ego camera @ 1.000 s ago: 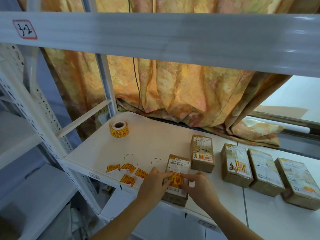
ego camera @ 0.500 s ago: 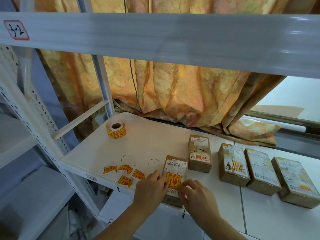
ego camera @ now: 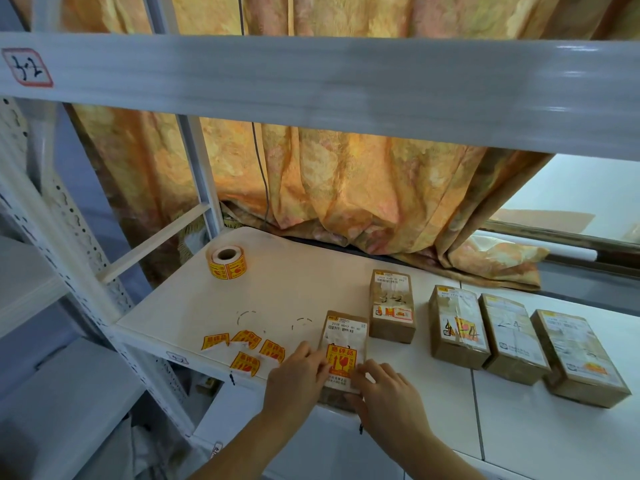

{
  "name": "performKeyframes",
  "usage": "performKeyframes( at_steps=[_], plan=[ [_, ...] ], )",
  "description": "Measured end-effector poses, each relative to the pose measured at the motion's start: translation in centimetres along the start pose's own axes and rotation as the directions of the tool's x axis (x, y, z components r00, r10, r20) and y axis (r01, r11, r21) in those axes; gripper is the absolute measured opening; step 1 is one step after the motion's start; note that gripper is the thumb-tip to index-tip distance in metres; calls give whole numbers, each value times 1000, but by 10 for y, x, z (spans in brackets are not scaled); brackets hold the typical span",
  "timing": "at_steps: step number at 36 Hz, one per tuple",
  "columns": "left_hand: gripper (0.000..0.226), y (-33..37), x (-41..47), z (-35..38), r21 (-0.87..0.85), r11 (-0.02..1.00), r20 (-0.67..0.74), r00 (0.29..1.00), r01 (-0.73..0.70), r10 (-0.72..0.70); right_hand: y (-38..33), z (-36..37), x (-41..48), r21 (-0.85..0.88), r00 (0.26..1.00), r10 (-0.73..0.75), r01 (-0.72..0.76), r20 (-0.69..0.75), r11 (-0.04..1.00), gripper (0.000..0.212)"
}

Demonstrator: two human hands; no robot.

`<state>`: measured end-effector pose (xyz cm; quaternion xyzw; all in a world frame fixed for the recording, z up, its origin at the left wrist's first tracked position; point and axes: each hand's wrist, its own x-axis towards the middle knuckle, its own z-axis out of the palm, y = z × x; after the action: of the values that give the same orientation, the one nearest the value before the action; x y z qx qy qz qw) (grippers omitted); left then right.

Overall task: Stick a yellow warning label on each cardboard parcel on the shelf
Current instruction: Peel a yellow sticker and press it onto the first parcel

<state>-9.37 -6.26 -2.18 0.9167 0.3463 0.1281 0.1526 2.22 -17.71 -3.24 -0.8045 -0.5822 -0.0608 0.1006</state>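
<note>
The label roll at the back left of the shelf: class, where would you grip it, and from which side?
Grip the roll by its outer curved sides, probably from above: it lies flat, core hole up, with open shelf all round.

- On the shelf [ego camera: 311, 292], a roll of labels [ego camera: 227, 262] sits at the back left, well apart from everything else.
- Four loose labels [ego camera: 246, 351] lie near the front edge, left of the front parcel [ego camera: 344, 332].
- A label [ego camera: 341, 359] sits on top of that parcel, with the left hand [ego camera: 294, 379] touching its left side and the right hand [ego camera: 388, 396] at its right.
- Just behind and right, a second parcel [ego camera: 392, 304].
- Further right, three parcels [ego camera: 512, 336] in a row, side by side.
- A curtain [ego camera: 346, 174] hangs behind the shelf.
</note>
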Motion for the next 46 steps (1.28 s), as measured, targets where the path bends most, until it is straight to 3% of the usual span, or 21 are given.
performKeyframes(
  at_steps=[15,18,24,30,38,46],
  plan=[
    [30,2,-6,-3,-14,1000,41,999,15,-14,-7,-6,1,39,995,57,-60,76,997,38],
    [31,5,-7,-6,8,1000,50,999,7,-7,-7,-9,1,120,990,63,-79,129,990,32],
    [34,19,-16,-15,161,978,158,981,-135,109,-9,-17,1,153,985,52,-78,167,985,36],
    [48,31,-35,-5,289,929,320,938,-230,133,-6,-17,0,133,978,31,-59,207,989,39],
    [54,29,-32,-1,275,935,322,938,-224,130,-2,-10,11,24,981,19,-25,195,999,39],
    [53,23,-6,3,234,956,235,964,-177,121,1,-9,44,61,957,51,-72,285,996,36]
  ],
)
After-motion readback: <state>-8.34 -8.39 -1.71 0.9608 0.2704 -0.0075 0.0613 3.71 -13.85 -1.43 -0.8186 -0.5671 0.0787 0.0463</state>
